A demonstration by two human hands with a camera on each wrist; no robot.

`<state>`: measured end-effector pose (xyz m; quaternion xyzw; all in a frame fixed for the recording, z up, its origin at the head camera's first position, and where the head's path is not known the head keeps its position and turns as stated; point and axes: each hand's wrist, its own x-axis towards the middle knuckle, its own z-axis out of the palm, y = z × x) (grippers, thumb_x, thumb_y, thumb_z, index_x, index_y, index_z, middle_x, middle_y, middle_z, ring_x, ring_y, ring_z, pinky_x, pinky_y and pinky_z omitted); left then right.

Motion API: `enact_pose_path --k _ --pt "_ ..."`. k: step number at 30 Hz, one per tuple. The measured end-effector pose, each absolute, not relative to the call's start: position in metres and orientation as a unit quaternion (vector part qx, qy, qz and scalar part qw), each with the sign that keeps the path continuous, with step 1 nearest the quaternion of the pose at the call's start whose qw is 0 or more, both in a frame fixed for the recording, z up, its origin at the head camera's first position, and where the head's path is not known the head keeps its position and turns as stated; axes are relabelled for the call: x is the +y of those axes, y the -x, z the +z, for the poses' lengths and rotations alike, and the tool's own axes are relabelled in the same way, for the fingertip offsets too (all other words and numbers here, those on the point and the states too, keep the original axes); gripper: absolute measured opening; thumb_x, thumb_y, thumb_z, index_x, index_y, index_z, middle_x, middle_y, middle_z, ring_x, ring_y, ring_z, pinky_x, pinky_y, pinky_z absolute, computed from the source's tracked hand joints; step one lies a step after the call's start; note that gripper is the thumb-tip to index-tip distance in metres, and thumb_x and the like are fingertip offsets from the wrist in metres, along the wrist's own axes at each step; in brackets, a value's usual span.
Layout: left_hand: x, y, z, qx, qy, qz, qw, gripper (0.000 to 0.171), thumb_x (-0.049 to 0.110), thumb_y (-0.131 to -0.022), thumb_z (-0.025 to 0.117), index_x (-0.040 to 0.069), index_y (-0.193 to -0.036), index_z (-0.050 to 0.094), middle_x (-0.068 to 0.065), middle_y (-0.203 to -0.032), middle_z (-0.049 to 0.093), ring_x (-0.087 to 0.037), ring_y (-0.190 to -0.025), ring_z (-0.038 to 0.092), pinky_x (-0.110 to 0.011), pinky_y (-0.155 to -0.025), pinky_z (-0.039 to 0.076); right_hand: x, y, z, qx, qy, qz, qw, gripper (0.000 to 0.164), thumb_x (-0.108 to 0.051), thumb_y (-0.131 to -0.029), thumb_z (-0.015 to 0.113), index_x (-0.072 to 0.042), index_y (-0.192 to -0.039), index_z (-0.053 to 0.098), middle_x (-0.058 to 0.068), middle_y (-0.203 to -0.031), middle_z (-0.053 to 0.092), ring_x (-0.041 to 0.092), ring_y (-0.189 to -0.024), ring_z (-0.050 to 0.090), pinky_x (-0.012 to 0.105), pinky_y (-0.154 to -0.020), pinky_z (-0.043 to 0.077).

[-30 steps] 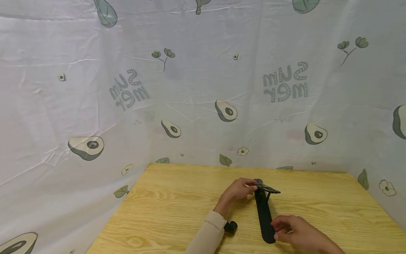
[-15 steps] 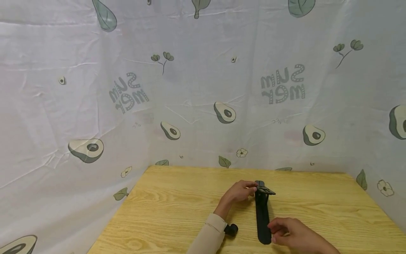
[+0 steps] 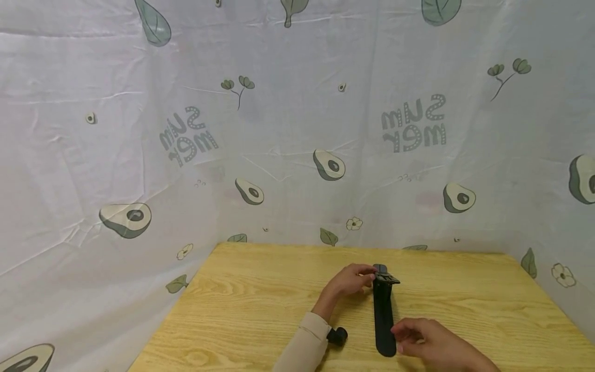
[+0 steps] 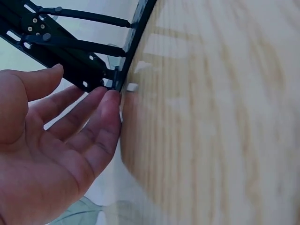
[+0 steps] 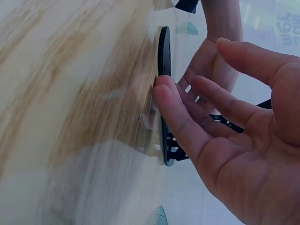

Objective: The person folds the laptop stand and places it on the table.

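Note:
A black folding stand lies on the wooden table, its long round-ended base (image 3: 385, 330) pointing away from me. A slotted plate (image 3: 387, 279) rises at a tilt over its far part. In the left wrist view, two thin struts (image 4: 86, 45) link plate and base. My left hand (image 3: 348, 281) is at the far part, fingertips right at the hinge and thumb apart from them. My right hand (image 3: 429, 341) is beside the near end, fingers loosely bent, fingertips right at the base's right edge. The right wrist view shows the base (image 5: 164, 56) edge-on, partly behind my fingers.
The wooden table (image 3: 260, 305) ends at the back against a pale curtain (image 3: 288, 124) printed with avocados and leaves. A small black device (image 3: 338, 336) sits at my left cuff, and a beige sleeve (image 3: 304, 343) covers that forearm.
The stand has turned slightly, its near end and raised plate shifting left, so the base lies straighter. My right hand has moved a little left with it. My left hand has stayed at the far part.

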<state>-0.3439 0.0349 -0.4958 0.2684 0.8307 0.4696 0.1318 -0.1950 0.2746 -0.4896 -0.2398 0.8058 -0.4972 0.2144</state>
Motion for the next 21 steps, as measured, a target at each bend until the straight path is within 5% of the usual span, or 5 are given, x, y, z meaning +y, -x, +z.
enact_pose_path --k 5,10,16,21 --pt "0.030 0.340 -0.491 0.845 -0.278 0.443 0.114 0.039 0.028 -0.111 0.062 0.013 -0.147 0.067 -0.010 -0.141 0.071 -0.022 -0.102 0.074 -0.033 -0.083 0.062 0.274 0.193 -0.478 0.828 0.234 -0.475 0.187 0.037 -0.016 -0.110 0.062 0.010 -0.137 0.063 0.026 -0.130 0.069 0.008 -0.104 0.071 0.028 -0.087 0.061" --pt "0.024 0.334 -0.484 0.857 -0.276 0.426 0.091 0.042 0.029 -0.111 0.062 0.010 -0.149 0.064 -0.011 -0.140 0.071 -0.023 -0.111 0.075 -0.034 -0.086 0.063 0.277 0.196 -0.472 0.847 0.234 -0.453 0.147 0.042 -0.017 -0.111 0.061 0.013 -0.141 0.059 0.034 -0.134 0.066 0.026 -0.110 0.073 0.042 -0.090 0.064" --pt "0.019 0.330 -0.477 0.850 -0.271 0.443 0.088 0.042 0.028 -0.109 0.065 0.009 -0.147 0.065 -0.011 -0.139 0.071 -0.029 -0.116 0.073 -0.032 -0.082 0.063 0.277 0.198 -0.469 0.857 0.213 -0.454 0.115 0.047 -0.020 -0.109 0.065 0.013 -0.141 0.059 0.035 -0.136 0.064 0.042 -0.116 0.070 0.045 -0.090 0.064" --pt "0.013 0.322 -0.473 0.860 -0.270 0.425 0.079 0.044 0.032 -0.109 0.065 0.010 -0.147 0.065 -0.009 -0.139 0.071 -0.033 -0.122 0.071 -0.038 -0.091 0.064 0.277 0.201 -0.466 0.878 0.201 -0.430 0.066 0.048 -0.021 -0.106 0.069 0.011 -0.141 0.059 0.033 -0.137 0.064 0.045 -0.118 0.069 0.044 -0.089 0.064"
